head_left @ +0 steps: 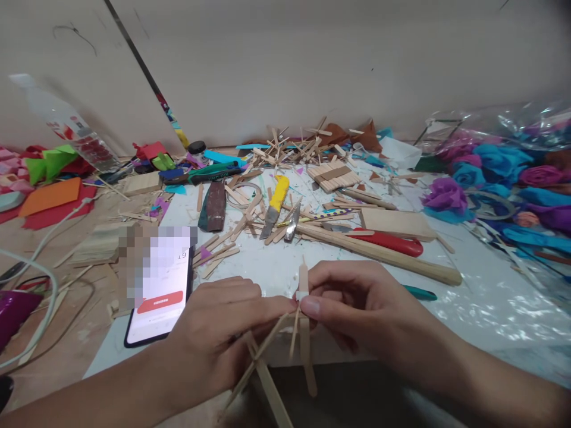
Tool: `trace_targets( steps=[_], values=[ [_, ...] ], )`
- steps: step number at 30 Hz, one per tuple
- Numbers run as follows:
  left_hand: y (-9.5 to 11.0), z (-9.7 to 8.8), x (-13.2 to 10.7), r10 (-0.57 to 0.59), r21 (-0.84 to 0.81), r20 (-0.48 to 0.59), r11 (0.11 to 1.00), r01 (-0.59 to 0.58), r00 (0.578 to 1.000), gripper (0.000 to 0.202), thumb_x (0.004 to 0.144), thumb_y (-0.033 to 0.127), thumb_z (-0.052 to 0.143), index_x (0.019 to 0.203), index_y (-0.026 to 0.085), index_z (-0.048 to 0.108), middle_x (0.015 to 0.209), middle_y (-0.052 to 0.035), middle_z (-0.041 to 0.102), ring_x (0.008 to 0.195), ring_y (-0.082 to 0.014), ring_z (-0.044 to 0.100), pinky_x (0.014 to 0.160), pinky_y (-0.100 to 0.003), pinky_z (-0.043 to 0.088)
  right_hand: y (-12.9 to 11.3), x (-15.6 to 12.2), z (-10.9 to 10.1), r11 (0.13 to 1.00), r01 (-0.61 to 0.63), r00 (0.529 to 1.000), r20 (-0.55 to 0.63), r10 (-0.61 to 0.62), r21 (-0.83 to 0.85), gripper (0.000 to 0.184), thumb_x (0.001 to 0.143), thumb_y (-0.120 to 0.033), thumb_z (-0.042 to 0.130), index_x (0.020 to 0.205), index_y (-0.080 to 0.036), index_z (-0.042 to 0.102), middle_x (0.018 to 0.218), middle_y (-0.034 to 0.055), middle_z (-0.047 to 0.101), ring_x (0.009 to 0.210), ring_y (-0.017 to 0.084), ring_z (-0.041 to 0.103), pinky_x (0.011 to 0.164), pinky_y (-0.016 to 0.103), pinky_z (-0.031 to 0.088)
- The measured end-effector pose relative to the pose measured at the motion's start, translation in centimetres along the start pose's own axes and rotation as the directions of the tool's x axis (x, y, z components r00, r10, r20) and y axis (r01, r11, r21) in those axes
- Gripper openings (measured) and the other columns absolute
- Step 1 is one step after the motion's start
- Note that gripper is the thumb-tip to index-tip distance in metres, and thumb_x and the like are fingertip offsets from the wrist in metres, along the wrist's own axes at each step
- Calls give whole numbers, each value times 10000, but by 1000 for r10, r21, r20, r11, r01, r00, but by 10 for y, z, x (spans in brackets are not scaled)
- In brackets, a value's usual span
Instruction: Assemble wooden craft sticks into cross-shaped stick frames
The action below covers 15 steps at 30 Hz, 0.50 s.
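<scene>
Low at the near edge of the table, my left hand (227, 318) and my right hand (357, 303) meet over a small frame of wooden craft sticks (306, 356). Both hands are closed on it, the fingertips pinching around a whitish joint on an upright stick. Crossed sticks (263, 368) hang beneath my left hand and seem part of the same piece, though the join is hidden by my fingers. A lit smartphone (163, 297) lies left of my left hand. Just behind my right hand rests a wooden rod (383, 252).
Beyond my hands lie a yellow utility knife (277, 199), a red-handled knife (390, 241), a tape roll (244, 195) and heaps of craft sticks (285, 148). Paper flowers (446, 193) crowd the right. A plastic bottle (66, 122) leans at the wall; a white cable (49, 321) runs along the left.
</scene>
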<state>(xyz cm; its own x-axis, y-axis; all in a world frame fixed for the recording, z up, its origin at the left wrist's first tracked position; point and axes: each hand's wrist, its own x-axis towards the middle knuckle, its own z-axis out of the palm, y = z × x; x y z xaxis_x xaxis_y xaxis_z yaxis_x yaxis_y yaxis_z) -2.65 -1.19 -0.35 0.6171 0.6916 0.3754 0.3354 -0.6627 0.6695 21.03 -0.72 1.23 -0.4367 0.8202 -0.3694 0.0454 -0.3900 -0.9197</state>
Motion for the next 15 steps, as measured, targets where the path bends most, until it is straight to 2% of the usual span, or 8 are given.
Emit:
trace_targets(
  steps=[3,5,7,9,11,13,15],
  values=[
    [1,5,0,-234,-137,-11,963,230,972,178,1024,298,622,1103,282,781,709,26,678,599,-123,605,575,-208,438,0,1,1,996,-19,1000,19,18,91,289,784,-368,893,801,-189,667,647,-24,662,500,99,540,475,208,409],
    [1,9,0,-412,-250,-96,891,379,906,128,977,339,704,1076,278,756,659,51,636,553,-110,559,518,-185,426,1,1,2,992,-8,1000,16,6,124,290,783,-349,895,793,-190,653,637,-15,706,514,107,586,508,209,451],
    [3,11,0,-498,-352,-181,838,417,848,123,951,331,740,1060,286,706,610,84,547,493,-82,469,460,-157,375,1,1,2,991,6,1000,13,-8,136,280,803,-347,879,794,-194,645,657,5,750,545,124,635,537,216,483],
    [5,10,-2,-487,-408,-238,835,368,841,134,958,286,726,1072,309,658,618,94,513,488,-73,440,455,-143,363,1,0,3,990,13,1000,8,-14,144,266,822,-355,862,804,-204,643,706,31,790,601,156,693,570,236,519],
    [7,9,-4,-410,-397,-261,871,290,874,171,946,272,735,1081,330,648,604,97,473,491,-80,417,450,-153,343,2,-1,4,988,15,1000,-6,-15,152,261,832,-369,850,811,-213,641,740,45,809,653,182,729,590,251,539],
    [9,8,-5,-355,-333,-243,905,266,903,215,904,291,790,1082,342,680,567,101,435,480,-85,373,436,-174,303,3,-3,7,989,9,1000,-7,-8,146,263,842,-381,838,808,-213,638,741,48,807,660,183,729,603,256,545],
    [10,8,-4,-347,-260,-199,920,292,917,189,880,293,823,1039,331,729,571,95,517,477,-79,401,444,-181,322,3,-4,9,990,-1,1000,7,0,142,265,853,-390,822,812,-211,631,740,42,798,654,177,717,620,266,555]
  ],
)
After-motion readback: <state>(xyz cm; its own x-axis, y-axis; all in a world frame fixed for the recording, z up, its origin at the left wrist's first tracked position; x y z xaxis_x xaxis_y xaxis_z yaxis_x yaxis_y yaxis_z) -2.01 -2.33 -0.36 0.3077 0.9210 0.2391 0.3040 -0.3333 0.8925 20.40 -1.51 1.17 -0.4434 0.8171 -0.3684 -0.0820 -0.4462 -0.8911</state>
